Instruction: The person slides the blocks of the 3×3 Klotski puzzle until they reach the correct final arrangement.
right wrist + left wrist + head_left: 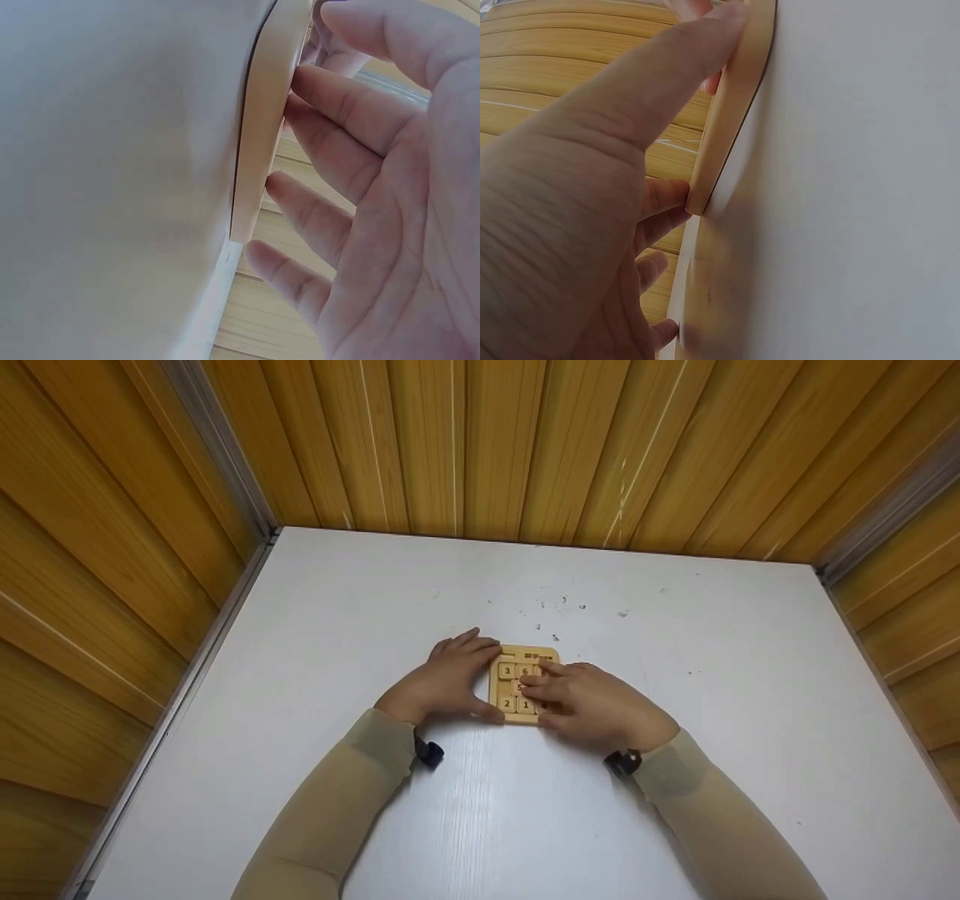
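Observation:
A wooden number slide puzzle [531, 649] lies flat on the white table, its tiles inside a raised border. Tiles 3, 6, 2 and 1 show clearly, and the 5 tile [517, 688] is partly covered; a gap sits left of it. My left hand [451, 679] holds the puzzle's left side, thumb at the near edge and fingertips at the far left corner. In the left wrist view the thumb [667, 75] presses the puzzle's side. My right hand [596, 701] lies over the right-hand tiles with extended fingers, hiding several. The right wrist view shows its fingertips along the puzzle's upper edge.
The white table [360, 600] has small dark chips in its surface beyond the puzzle. Yellow wood-plank walls [495, 450] rise at the back and both sides, with a metal strip [225, 450] at the left corner.

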### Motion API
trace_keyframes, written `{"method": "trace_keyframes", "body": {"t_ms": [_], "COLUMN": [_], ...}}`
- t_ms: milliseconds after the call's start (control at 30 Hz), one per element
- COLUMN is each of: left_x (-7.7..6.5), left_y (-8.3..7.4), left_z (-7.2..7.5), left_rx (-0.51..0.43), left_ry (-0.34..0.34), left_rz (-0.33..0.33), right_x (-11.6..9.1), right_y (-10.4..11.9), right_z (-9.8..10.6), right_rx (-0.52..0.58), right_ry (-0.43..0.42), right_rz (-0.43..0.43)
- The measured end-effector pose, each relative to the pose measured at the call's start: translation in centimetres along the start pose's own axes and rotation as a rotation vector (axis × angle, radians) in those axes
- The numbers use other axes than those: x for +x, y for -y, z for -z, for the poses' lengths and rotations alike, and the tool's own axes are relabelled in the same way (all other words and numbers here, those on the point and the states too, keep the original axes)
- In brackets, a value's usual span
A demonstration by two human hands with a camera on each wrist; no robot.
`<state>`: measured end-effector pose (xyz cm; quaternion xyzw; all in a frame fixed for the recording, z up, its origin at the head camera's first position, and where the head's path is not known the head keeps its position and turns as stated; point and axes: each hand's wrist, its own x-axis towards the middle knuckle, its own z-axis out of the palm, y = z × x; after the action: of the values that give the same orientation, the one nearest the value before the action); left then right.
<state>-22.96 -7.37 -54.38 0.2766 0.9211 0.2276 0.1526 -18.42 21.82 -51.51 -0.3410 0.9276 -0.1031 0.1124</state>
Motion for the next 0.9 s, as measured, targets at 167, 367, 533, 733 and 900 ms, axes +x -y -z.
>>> {"method": "trace_keyframes", "body": {"t_ms": [167, 367, 533, 733, 900], "left_x": [-0.06, -0.11, -0.08, -0.15, -0.33], "left_y": [-0.06, -0.19, -0.28, -0.34, -0.25], "left_z": [0.04, 0.1, 0.09, 0.22, 0.19], "left_rx": [0.006, 0.018, 0.013, -0.001, -0.006], "left_ry": [0.003, 0.007, 0.008, 0.01, 0.005], "left_rz": [0.004, 0.014, 0.016, 0.015, 0.012], "right_x": [-0.12, -0.38, -0.46, -0.33, 0.16], "right_y": [-0.22, -0.42, -0.51, -0.59, -0.44], "right_z": [0.17, 0.4, 0.39, 0.48, 0.82], "right_rx": [-0.003, 0.011, 0.006, 0.002, 0.032], "right_ry": [-0.003, -0.015, -0.018, -0.023, -0.069], "right_rz": [0.012, 0.021, 0.022, 0.023, 0.028]}}
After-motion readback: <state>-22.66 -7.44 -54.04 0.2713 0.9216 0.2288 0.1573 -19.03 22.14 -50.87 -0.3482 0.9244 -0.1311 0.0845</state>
